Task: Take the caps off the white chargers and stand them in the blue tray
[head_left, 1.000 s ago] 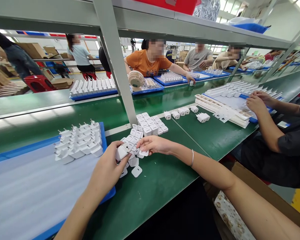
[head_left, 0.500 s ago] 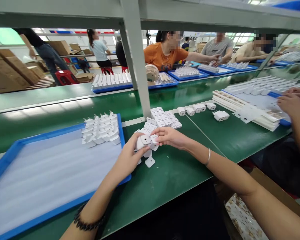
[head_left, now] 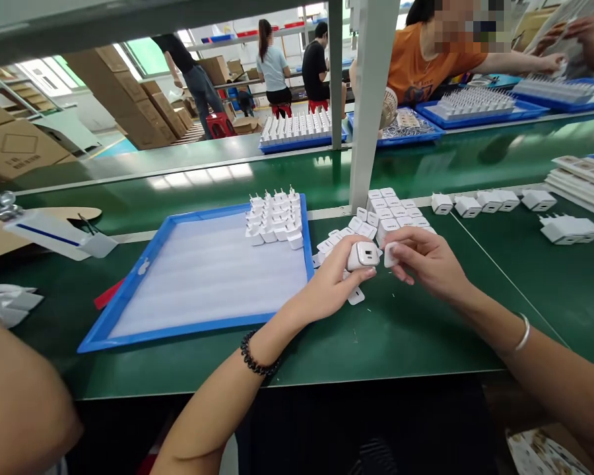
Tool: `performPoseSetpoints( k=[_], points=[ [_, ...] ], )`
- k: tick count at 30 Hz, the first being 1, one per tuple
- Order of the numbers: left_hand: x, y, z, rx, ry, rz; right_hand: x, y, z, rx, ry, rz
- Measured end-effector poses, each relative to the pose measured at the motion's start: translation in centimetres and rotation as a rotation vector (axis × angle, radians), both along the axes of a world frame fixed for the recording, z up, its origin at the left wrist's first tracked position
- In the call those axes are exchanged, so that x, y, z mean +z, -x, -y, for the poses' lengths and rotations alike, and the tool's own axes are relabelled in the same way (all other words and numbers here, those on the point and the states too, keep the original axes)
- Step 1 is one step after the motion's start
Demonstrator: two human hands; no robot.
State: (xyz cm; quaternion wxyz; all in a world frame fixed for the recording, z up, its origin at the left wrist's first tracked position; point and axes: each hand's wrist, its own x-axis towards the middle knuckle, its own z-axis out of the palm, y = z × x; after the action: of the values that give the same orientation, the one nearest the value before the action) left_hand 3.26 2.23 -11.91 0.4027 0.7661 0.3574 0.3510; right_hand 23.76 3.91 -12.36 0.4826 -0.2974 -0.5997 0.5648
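Note:
My left hand (head_left: 329, 284) is closed around a white charger housing (head_left: 363, 256), its end with a dark port opening turned toward me. Just to the right, my right hand (head_left: 433, 264) pinches a small white cover plate (head_left: 390, 254) between thumb and fingers, a short gap from the housing. Loose white cover plates (head_left: 356, 295) lie under and behind my hands, and neat stacks of them (head_left: 396, 210) stand beside the post. Left of my hands, several white plug chargers (head_left: 276, 221) stand pins up in the far right corner of a blue-rimmed tray (head_left: 198, 328).
A grey post (head_left: 371, 112) rises behind the stacks. White chargers (head_left: 492, 201) line the bench on the right, near stacked white sheets (head_left: 581, 188). Another person's arm (head_left: 20, 389) reaches in at left. Across the green belt, a person in orange (head_left: 428, 59) sits behind trays.
The view has swung left, bringing more of the tray into sight. My right hand, with the cover plate, has moved apart from the housing; my left still holds the housing.

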Motion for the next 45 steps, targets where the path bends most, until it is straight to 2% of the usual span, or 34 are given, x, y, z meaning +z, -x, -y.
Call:
performPoseSetpoints(
  k=[4, 7, 10, 13, 21, 35, 40, 45],
  points=[
    [0.5, -0.1, 0.7, -0.025, -0.157, -0.055, 0.6, 0.4, 1.3, 0.006, -0.06, 0.019],
    [0.7, -0.1, 0.9, 0.012, -0.271, -0.068, 0.8, 0.3, 1.9, 0.027, -0.084, 0.022],
    [0.8, -0.1, 0.9, 0.026, -0.335, -0.09, 0.9, 0.2, 2.2, -0.011, -0.114, 0.03],
    [0.9, -0.2, 0.9, 0.015, -0.341, -0.111, 1.0, 0.1, 2.3, -0.054, -0.139, 0.057],
    [1.0, -0.3, 1.2, 0.022, -0.35, -0.122, 1.1, 0.2, 2.5, -0.056, -0.161, 0.096],
    [0.8, -0.4, 1.1, 0.047, -0.392, -0.206, 0.5, 0.4, 3.1, -0.189, -0.245, 0.249],
    [0.6, -0.4, 1.0, 0.063, -0.422, -0.238, 0.7, 0.5, 3.0, -0.183, -0.206, 0.24],
    [0.6, -0.3, 1.0, 0.069, -0.479, -0.262, 0.9, 0.7, 2.8, -0.133, -0.085, 0.145]
  ],
)
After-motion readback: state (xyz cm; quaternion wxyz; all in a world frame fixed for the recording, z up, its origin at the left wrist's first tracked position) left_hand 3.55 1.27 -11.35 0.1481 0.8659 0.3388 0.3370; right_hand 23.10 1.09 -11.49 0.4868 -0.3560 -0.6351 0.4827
